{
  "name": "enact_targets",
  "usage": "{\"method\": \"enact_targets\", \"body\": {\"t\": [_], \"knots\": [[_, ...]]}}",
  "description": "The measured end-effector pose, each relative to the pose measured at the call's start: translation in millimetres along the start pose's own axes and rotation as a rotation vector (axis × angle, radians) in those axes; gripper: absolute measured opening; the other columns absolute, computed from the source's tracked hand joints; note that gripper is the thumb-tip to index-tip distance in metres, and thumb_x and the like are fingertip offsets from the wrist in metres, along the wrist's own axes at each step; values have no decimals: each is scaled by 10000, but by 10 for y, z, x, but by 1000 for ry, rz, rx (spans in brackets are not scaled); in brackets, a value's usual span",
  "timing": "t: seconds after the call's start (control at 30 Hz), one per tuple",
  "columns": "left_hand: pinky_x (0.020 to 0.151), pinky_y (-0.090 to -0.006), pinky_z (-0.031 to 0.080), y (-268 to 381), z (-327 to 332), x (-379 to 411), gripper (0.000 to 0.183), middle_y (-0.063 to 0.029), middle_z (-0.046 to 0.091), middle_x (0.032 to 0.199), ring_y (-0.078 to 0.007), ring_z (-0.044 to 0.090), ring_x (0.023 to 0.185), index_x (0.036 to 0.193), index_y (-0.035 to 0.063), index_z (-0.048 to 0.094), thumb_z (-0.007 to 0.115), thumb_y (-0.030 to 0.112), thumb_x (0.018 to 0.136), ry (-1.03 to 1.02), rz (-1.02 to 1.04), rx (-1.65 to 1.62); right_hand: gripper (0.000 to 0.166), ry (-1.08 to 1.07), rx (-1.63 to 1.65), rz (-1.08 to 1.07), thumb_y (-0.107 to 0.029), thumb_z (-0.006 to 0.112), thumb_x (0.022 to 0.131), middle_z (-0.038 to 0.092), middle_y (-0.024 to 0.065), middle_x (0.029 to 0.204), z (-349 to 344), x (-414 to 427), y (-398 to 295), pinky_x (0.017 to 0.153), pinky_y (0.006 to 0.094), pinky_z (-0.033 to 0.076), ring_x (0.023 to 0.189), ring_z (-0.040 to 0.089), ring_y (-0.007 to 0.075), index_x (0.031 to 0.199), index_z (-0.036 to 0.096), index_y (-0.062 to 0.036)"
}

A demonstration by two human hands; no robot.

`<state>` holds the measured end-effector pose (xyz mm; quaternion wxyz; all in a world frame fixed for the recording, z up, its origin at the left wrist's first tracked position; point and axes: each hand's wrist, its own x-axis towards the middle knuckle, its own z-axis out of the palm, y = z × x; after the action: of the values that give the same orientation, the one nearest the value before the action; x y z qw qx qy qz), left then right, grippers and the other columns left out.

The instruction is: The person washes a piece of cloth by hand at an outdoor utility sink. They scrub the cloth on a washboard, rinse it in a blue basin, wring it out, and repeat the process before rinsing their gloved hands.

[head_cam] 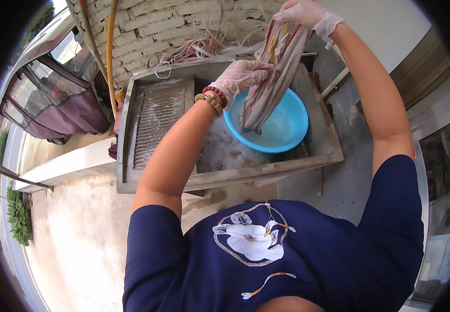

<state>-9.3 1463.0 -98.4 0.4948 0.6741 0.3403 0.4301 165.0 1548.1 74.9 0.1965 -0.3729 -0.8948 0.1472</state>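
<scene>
A wet, greyish-pink cloth [277, 89] with red and yellow markings hangs stretched over a light-blue plastic basin [303, 124]. High at the top of the view, my right hand [301, 15], in a thin clear glove, grips the cloth's upper end. My left hand [244, 76], gloved the same way and with two beaded bracelets at the wrist, pinches the cloth about halfway down. The cloth's lower end hangs into the basin, above or touching cloudy water [277, 130]; which one I cannot tell. The basin stands in a concrete wash sink [225, 162].
A ribbed washboard slab [162, 121] forms the sink's left side. Tangled plastic strapping [205, 46] lies along its back edge by a whitewashed brick wall [150, 31]. Poles [111, 54] lean at the left. A white pipe [336, 82] runs right of the sink. Outside stands a covered vehicle [61, 97].
</scene>
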Motion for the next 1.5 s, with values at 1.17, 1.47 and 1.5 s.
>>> {"method": "enact_targets", "body": {"t": [1.17, 1.47, 1.5], "knots": [[1055, -333, 255, -555, 46, 499, 1000, -162, 291, 1395, -249, 305, 1283, 1394, 15, 206, 802, 319, 651, 337, 232, -203, 263, 118, -831, -577, -269, 508, 793, 614, 182, 773, -496, 417, 362, 674, 375, 461, 745, 590, 346, 781, 633, -38], [857, -290, 419, -439, 349, 507, 579, -58, 559, 1002, -156, 529, 920, 1220, 50, 392, 689, 98, 725, 342, -140, -104, 193, 75, -406, 47, -196, 516, 855, 594, 109, 627, -452, 7, 365, 657, 383, 462, 648, 592, 274, 831, 634, -45], [830, -289, 430, -523, 346, 529, 508, -50, 564, 960, -148, 532, 881, 1180, 46, 417, 662, 80, 736, 396, -144, 18, 237, 3, -360, 85, -236, 592, 805, 606, 106, 742, -381, -145, 302, 725, 356, 457, 743, 592, 249, 957, 601, -54]]}}
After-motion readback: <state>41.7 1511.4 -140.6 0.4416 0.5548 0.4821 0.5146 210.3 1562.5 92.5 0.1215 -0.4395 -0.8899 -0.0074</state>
